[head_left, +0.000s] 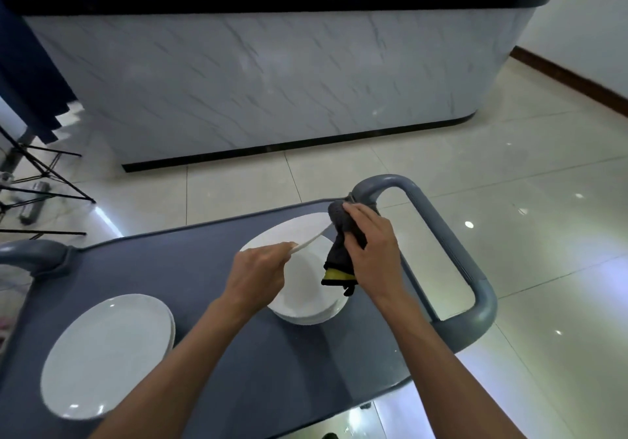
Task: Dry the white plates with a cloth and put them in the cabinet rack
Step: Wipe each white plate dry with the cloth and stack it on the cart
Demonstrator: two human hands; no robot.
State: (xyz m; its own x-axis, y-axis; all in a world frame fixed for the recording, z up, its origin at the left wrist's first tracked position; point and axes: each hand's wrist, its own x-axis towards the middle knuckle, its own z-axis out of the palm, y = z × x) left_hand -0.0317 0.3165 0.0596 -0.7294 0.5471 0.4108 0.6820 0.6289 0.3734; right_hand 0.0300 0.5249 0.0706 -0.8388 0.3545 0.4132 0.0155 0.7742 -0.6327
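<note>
Left hand (258, 272) is pinching the near rim of a round white ceramic plate (299, 231), tilting it up over the right-hand stack of white plates (306, 302) on the grey-blue cart top (238, 364). Right hand (370, 248) is gripping a bunched dark grey cloth with a yellow edge (343, 251), pressing it on the plate's far-right rim. A second white stack (105, 353) is sitting near left. Advice: keep the pinch firm, wipe both faces, turning the rim through the cloth. No cabinet rack in view.
</note>
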